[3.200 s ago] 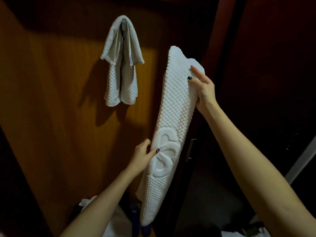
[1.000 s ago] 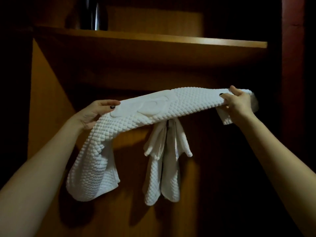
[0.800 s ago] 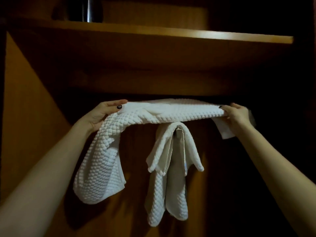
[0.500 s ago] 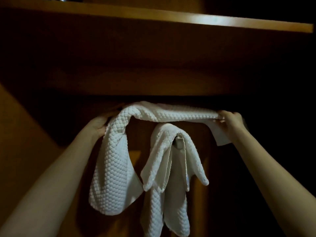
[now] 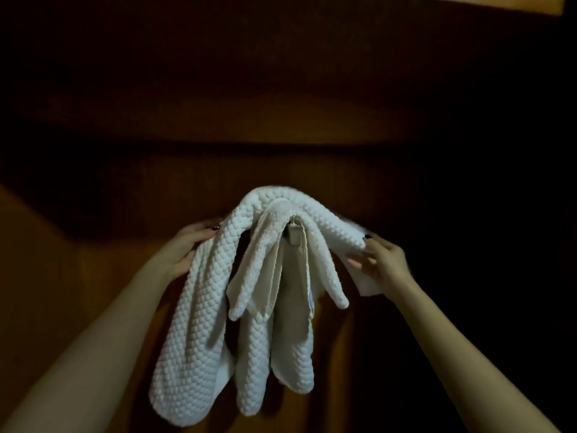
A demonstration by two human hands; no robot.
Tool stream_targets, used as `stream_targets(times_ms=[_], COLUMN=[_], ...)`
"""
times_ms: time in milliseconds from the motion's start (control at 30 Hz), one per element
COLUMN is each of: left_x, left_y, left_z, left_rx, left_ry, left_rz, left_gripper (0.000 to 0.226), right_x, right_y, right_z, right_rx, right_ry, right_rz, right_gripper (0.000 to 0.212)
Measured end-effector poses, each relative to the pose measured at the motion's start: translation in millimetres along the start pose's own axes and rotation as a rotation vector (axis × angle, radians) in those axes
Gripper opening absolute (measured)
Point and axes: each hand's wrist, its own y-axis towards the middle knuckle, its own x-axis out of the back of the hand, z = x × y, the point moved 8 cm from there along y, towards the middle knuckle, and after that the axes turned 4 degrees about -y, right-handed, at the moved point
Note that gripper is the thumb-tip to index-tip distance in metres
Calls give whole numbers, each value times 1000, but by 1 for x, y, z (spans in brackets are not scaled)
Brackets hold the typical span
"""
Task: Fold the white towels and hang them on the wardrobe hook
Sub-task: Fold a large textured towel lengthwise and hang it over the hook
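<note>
A folded white textured towel (image 5: 199, 323) is draped over the metal wardrobe hook (image 5: 293, 234), on top of another white towel (image 5: 290, 339) that hangs there. The long left end of the top towel drops down; its short right end slopes toward my right hand. My left hand (image 5: 187, 245) holds the towel's left side near the top, thumb over the fabric. My right hand (image 5: 381, 260) grips the right end, fingers curled round its edge.
The hook is fixed to the brown wooden back panel (image 5: 93, 276) of the wardrobe. A wooden shelf (image 5: 499, 3) runs overhead, its lit edge at the top right. The right side of the wardrobe is dark.
The towel, held stretched flat above the hook, has come down over the hook and the hanging towel. Both hands moved lower and closer together. The view has moved in closer.
</note>
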Motion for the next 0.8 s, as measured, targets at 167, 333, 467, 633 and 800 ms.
stream_targets(times_ms=[167, 333, 467, 633, 800], left_x=[-16, -52, -58, -64, -45], left_y=[-30, -67, -61, -71, -57], left_z=[-16, -31, -24, -21, -25], left_rx=[-321, -717, -693, -759, -647], left_ry=[239, 630, 986, 1282, 1224], left_rz=[-128, -128, -153, -166, -264], left_gripper=[24, 32, 23, 29, 23], right_x=[-3, -71, -114, -121, -122], right_y=[-21, -44, -48, -45, -40], right_z=[30, 88, 97, 103, 98], right_rx=[218, 638, 701, 767, 828], right_ry=[-493, -757, -976, -957, -1041], right_rz=[70, 351, 531, 489, 494], right_gripper=[30, 26, 36, 36, 37])
